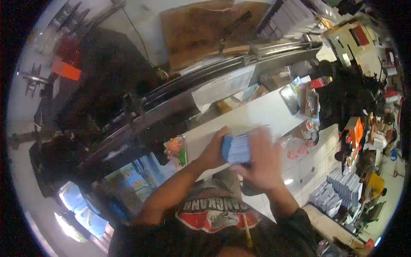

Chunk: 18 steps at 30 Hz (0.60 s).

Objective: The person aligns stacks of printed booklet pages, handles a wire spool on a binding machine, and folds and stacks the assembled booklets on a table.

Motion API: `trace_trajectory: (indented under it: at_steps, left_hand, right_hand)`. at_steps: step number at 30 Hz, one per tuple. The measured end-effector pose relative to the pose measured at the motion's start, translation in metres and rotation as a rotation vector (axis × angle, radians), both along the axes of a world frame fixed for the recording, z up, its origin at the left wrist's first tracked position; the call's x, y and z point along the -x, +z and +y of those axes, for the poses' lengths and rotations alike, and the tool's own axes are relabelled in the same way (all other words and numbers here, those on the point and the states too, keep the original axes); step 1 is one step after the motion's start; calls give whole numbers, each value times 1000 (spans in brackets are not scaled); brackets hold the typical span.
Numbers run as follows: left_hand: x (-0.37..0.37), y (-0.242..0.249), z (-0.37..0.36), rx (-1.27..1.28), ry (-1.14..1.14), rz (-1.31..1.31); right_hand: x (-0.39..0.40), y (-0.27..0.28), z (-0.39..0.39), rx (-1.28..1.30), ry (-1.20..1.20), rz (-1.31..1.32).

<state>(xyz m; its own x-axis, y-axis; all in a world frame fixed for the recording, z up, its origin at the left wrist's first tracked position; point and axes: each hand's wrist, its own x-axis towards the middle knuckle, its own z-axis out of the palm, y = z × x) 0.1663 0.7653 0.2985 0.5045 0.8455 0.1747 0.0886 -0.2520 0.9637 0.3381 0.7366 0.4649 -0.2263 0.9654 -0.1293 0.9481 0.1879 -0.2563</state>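
In front of my chest a thick stack of blue-edged booklets or cards (236, 149) is held with its layered white edges facing up toward me. My left hand (215, 150) is closed around the stack's left side. Against or right beside its right side is my right hand (262, 160), blurred by motion, with the fingers stretched out and the thumb pointing left below the stack. The white work table (266, 110) lies beyond and beneath both hands.
A long dark machine rail (197, 81) runs behind the table. A green and orange packet (176, 150) lies left of my left hand. To the right are clear plastic bottles (299, 150), piled paper stacks (338, 190) and an orange object (354, 132). A person in yellow (376, 184) is farther right.
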Motion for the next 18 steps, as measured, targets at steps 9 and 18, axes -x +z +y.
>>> trace_trajectory:
  at_steps: [9, 18]
  left_hand:
    - [1, 4, 8, 122, 67, 102]
    - [-34, 1, 41, 823, 293, -102]
  right_hand:
    - [-99, -61, 46, 301, -242, 940]
    - [-141, -187, 159, 523, 425, 959]
